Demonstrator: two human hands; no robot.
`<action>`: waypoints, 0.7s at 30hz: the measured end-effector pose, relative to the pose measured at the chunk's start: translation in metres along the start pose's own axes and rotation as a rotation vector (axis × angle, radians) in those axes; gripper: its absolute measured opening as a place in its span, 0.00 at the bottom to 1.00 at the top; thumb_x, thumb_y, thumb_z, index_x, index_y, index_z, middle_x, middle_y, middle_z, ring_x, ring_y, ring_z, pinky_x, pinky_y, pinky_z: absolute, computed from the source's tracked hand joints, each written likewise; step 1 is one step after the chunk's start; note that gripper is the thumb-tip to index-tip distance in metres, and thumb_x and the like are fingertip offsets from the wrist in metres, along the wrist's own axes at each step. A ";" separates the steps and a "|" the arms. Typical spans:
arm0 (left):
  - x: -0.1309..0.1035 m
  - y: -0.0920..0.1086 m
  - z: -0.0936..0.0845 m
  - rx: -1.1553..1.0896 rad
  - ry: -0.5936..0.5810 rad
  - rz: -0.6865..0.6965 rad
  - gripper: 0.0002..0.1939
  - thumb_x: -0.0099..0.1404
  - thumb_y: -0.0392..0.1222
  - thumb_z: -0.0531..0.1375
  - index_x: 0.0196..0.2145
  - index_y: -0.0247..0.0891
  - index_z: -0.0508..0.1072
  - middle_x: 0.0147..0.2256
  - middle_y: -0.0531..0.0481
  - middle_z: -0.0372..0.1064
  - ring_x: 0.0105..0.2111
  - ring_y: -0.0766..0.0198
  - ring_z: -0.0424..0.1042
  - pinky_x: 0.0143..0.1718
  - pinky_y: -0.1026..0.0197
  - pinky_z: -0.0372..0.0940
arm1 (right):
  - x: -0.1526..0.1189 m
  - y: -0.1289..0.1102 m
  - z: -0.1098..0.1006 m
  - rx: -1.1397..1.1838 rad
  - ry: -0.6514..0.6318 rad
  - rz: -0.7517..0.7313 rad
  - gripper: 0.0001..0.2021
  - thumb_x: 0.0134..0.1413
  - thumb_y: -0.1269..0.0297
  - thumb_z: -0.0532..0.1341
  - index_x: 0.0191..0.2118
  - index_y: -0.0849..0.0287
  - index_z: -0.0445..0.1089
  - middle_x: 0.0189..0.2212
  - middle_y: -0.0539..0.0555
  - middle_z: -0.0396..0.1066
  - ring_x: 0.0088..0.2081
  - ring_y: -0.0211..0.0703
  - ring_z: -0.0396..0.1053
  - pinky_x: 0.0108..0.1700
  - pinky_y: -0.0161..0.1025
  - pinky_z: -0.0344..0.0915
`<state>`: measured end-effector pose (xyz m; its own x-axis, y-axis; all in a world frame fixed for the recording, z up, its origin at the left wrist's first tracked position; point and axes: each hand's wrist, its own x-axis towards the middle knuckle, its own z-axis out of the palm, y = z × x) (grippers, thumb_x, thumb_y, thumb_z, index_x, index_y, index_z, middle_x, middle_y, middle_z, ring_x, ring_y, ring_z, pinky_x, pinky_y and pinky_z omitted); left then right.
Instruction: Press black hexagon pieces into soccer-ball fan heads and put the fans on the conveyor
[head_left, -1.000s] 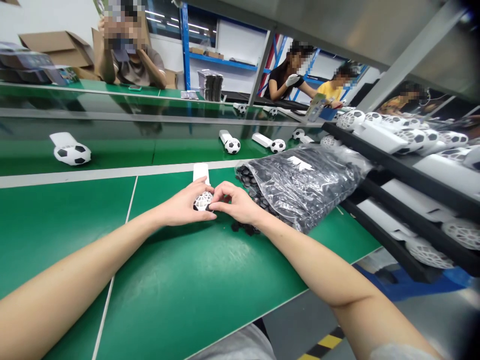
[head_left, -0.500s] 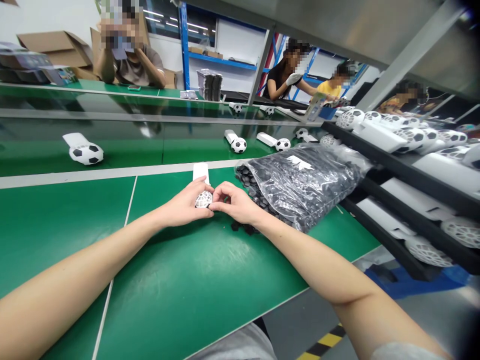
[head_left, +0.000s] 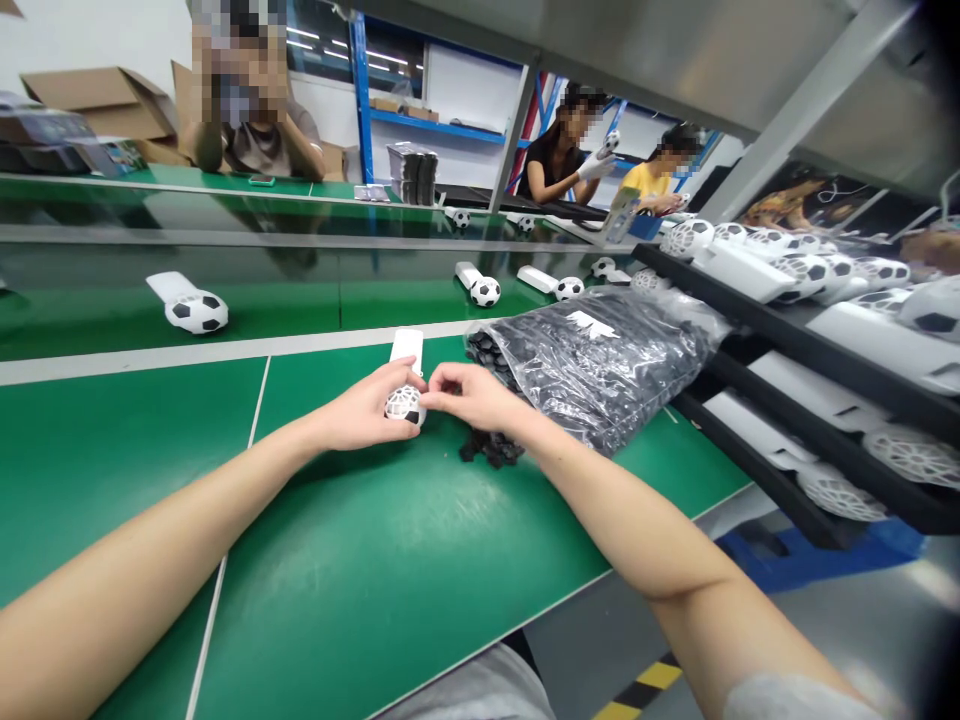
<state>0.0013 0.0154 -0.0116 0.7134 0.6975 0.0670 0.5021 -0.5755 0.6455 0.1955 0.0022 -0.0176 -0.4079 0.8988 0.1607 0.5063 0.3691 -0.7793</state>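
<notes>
Over the green table [head_left: 360, 560], my left hand [head_left: 367, 408] is wrapped round a white football-shaped piece [head_left: 403, 402] with an open lattice and a flat white handle pointing away from me. A black patch shows on the ball's near side. My right hand [head_left: 465, 395] touches the ball's right side with thumb and forefinger pinched; whatever is between the fingertips is too small to make out. Beside my right hand, loose black pieces [head_left: 491, 447] lie by the mouth of a clear plastic bag [head_left: 600, 370] full of black pieces.
Behind the table, a belt [head_left: 300, 290] carries several finished-looking football pieces [head_left: 196, 311]. At the right, black racks [head_left: 795, 330] hold many white ball pieces. Several people sit beyond the belt; one with white gloves [head_left: 596, 165] holds a ball piece.
The ball in my left hand has turned, showing more black on its near side. My right fingertips have shifted up slightly along it. The football piece at left on the belt has moved right.
</notes>
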 end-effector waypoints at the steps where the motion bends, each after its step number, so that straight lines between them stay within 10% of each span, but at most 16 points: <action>1: 0.000 -0.001 -0.002 0.011 -0.016 0.010 0.20 0.52 0.43 0.58 0.43 0.41 0.63 0.58 0.44 0.49 0.60 0.51 0.45 0.57 0.49 0.46 | -0.001 0.000 -0.009 -0.043 0.029 0.021 0.12 0.47 0.56 0.59 0.27 0.60 0.63 0.23 0.47 0.64 0.25 0.32 0.59 0.28 0.32 0.57; 8: 0.003 -0.010 -0.013 0.062 0.033 -0.174 0.27 0.47 0.46 0.61 0.46 0.44 0.63 0.51 0.46 0.48 0.56 0.47 0.47 0.57 0.46 0.45 | -0.012 0.007 -0.053 -0.573 0.029 0.281 0.02 0.45 0.66 0.61 0.26 0.58 0.69 0.25 0.49 0.70 0.27 0.36 0.65 0.29 0.33 0.58; 21: -0.001 -0.003 -0.028 0.053 -0.131 -0.151 0.28 0.49 0.46 0.59 0.49 0.44 0.62 0.47 0.48 0.55 0.43 0.54 0.64 0.42 0.57 0.62 | -0.012 -0.010 -0.021 -1.042 -0.128 0.308 0.08 0.49 0.73 0.55 0.32 0.66 0.72 0.32 0.66 0.72 0.35 0.54 0.70 0.34 0.43 0.64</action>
<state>-0.0149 0.0281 0.0075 0.6839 0.7180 -0.1298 0.6307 -0.4923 0.5999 0.2115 -0.0076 0.0014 -0.1987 0.9779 -0.0647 0.9700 0.2056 0.1296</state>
